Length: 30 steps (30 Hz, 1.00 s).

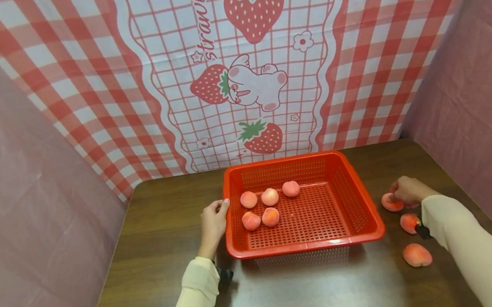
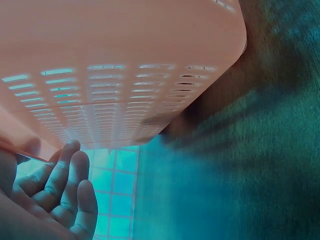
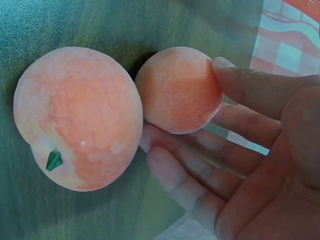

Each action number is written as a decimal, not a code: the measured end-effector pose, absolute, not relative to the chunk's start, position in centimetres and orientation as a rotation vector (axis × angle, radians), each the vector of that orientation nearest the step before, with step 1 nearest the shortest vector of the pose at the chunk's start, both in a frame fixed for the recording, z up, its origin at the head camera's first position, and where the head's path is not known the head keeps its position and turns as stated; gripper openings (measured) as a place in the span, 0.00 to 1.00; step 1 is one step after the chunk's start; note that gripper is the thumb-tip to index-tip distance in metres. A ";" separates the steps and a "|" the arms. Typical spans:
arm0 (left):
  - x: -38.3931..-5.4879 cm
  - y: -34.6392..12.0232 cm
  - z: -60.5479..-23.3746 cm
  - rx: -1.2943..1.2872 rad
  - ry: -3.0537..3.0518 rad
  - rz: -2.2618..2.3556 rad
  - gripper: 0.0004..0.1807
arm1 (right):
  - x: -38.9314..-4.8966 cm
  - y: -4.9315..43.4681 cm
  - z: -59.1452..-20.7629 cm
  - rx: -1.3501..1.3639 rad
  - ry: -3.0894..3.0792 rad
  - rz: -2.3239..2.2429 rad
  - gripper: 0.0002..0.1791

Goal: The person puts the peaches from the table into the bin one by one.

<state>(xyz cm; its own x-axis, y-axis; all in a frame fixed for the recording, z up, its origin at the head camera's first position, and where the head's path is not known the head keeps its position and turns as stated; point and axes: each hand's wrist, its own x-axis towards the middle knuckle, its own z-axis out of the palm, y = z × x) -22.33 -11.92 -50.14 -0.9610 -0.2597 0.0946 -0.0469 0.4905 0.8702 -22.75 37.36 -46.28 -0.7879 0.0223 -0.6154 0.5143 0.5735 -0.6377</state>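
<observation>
At the left side of a red perforated plastic basket, my left hand grips the rim. In the left wrist view its thumb is partly hidden behind the rim, and the other fingers lie along the outside wall. My right hand holds a peach to the right of the basket. The right wrist view shows thumb and fingers around that peach. A second peach with a small green stem sits beside it, nearer me. A third peach lies closer still.
Several peaches sit in two rows in the left part of the basket. The basket stands on a brown wooden table. Behind the table hangs a checked strawberry-print cloth; pink cloth hangs at both sides.
</observation>
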 end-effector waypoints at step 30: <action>-22.2 -11.9 -50.2 0.265 -2.517 -1.459 0.17 | -25.0 38.9 -46.9 -0.042 2.632 -0.607 0.23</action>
